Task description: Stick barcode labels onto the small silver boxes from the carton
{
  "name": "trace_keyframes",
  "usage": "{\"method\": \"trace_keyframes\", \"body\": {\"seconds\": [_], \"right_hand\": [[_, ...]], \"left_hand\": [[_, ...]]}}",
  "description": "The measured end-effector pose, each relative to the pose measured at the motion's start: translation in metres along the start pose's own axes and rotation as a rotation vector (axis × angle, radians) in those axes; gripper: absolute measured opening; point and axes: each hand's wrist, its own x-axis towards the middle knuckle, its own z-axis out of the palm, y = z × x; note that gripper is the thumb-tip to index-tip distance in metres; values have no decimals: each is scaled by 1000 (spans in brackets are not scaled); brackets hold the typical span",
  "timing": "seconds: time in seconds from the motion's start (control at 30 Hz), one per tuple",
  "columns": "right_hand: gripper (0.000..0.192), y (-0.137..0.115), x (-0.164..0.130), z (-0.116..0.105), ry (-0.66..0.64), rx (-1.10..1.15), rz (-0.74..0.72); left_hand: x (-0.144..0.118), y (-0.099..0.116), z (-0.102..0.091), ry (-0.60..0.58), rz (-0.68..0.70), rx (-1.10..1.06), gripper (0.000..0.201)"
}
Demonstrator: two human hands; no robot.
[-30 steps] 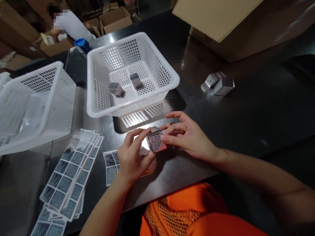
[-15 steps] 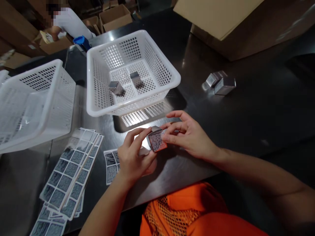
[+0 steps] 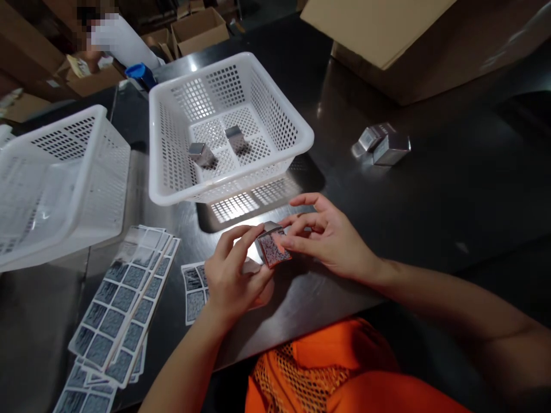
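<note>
Both hands pinch one small box (image 3: 272,248) above the dark surface (image 3: 430,195): left hand (image 3: 232,278) steadying, right hand (image 3: 329,238) pressing its patterned label

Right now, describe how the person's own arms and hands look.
Both forearms are bare, with no sleeves in view. The left hand and right hand wear no gloves, and no rings, watch or bands show. Below them is an orange mesh garment.
</note>
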Motion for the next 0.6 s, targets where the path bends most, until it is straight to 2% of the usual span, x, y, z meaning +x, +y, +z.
{"method": "trace_keyframes", "body": {"seconds": [0.17, 0.3, 0.4, 0.47, 0.6], "right_hand": [[47, 3, -4, 4, 31, 28, -1], [61, 9, 1, 3, 109, 53, -56], [58, 13, 8, -1, 109, 127, -44], [63, 18, 11, -1, 39, 194, 16], [85, 29, 14, -1, -306, 142, 117]], "left_hand": [[-1, 2, -1, -11, 15, -1, 47], [-2, 2, 0, -21, -12, -9, 47], [-2, -1, -1, -4, -61, -53, 49], [-4, -3, -3, -2, -53, -74, 49], [-10, -9, -2, -70, 17, -80, 43]]}}
